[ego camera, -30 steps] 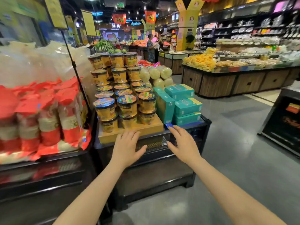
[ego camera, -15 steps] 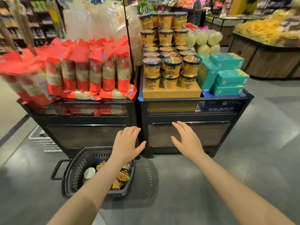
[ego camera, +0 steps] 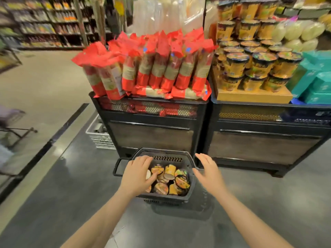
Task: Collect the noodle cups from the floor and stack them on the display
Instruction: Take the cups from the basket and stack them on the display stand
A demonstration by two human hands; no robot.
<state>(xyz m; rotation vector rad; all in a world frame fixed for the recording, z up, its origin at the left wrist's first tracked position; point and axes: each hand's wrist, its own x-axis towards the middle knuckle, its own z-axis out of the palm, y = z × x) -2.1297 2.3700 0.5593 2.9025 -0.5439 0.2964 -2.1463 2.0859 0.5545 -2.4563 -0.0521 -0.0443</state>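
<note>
A: Display?
B: Stand (ego camera: 265,126) on right, stacked noodle cups (ego camera: 258,63) on top.
A: Floor?
B: Black basket (ego camera: 190,173) held loose noodle cups (ego camera: 181,181).
A: Hands?
B: Left hand (ego camera: 138,173) over the basket, right hand (ego camera: 208,171) beside its rim, both spread, gripping nothing.

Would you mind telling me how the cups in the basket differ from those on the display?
The basket cups lie jumbled on their sides in a dark basket on the floor; the display cups stand upright in neat tiers on a cardboard box. Both have yellow sides and dark-rimmed lids.
</note>
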